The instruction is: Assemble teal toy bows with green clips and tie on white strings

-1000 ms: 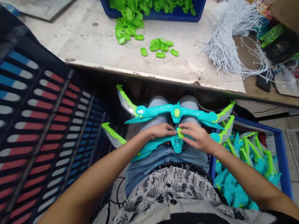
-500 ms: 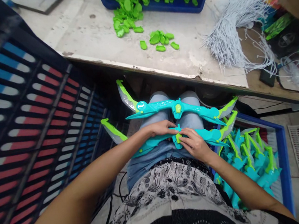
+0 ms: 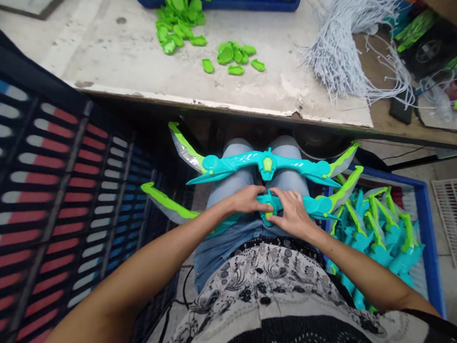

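Across my lap lies a turquoise toy bow with grey and lime-green tips. My left hand grips it just left of its centre. My right hand closes round the centre from the other side, thumb at a small lime-green piece set in the middle. Fingers partly hide that piece. A second toy bow, of the same shape, rests over my knees beyond the first. Its green centre piece shows fully.
Loose green pieces lie on the worn white table, before a blue bin of more. White strings bunch at right. A blue crate of toy bows stands right; a dark slatted crate rises left.
My right hand has shifted its fingers to the far side of the bow, with the thumb now near the green piece. My left hand keeps its hold. The whole view has shifted slightly.
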A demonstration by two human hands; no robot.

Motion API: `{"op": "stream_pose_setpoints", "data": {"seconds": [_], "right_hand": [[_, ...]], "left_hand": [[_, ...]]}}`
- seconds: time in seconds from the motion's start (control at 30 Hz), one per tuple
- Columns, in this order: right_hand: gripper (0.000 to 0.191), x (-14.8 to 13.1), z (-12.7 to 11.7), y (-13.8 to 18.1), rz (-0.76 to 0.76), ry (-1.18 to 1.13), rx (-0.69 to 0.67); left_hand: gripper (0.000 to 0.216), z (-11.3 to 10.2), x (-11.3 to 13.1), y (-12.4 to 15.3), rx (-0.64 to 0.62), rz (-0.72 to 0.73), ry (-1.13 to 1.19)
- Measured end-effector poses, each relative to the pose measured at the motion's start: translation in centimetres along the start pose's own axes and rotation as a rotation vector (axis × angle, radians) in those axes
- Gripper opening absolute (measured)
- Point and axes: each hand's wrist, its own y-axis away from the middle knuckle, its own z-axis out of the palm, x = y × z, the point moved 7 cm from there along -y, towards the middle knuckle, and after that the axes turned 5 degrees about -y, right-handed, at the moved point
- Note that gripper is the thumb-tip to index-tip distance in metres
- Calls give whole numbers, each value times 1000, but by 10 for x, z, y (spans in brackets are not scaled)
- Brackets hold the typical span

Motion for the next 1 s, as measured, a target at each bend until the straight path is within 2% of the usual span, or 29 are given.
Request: {"op": "stream_pose_setpoints", "data": {"seconds": [0.1,0.17,0.2,0.27,0.33,0.37,0.47,0.57,0.7,0.8,0.87,0.93,1.0], "right_hand": [[79,-2,-5,-1,-62,19,-74],[63,-6,-20,-7,-166,-14,-110],[51,-6,-33,-13,-214,-21,-76],[38,-1,-64,-31,-258,38,88],[39,11,-85,-57,-218,183,218],[42,19,-88,-71,-181,253,207],[40,41,-72,-106,-105,334,-36],[34,41,-59,-110,-146,253,-176],[33,19,-65,-85,-204,273,-92],[30,-4,-68,-68,-294,404,110],[35,-11,-62,-63,-334,472,226],[45,-7,-46,-63,-329,496,245],[52,3,-29,-64,-314,460,194]], "left_hand": [[53,0,13,9,5,14,-69],[50,2,29,22,35,25,-155],[47,5,38,30,70,34,-231],[37,10,55,46,180,69,-436],[34,21,67,60,304,145,-630],[38,27,69,65,355,185,-701],[49,44,57,70,428,195,-782],[56,53,37,67,435,90,-734],[68,54,35,66,396,16,-658],[69,53,39,69,362,-1,-624],[68,53,41,73,366,6,-607],[63,51,44,76,399,30,-566],[54,42,50,79,482,77,-496]]}}
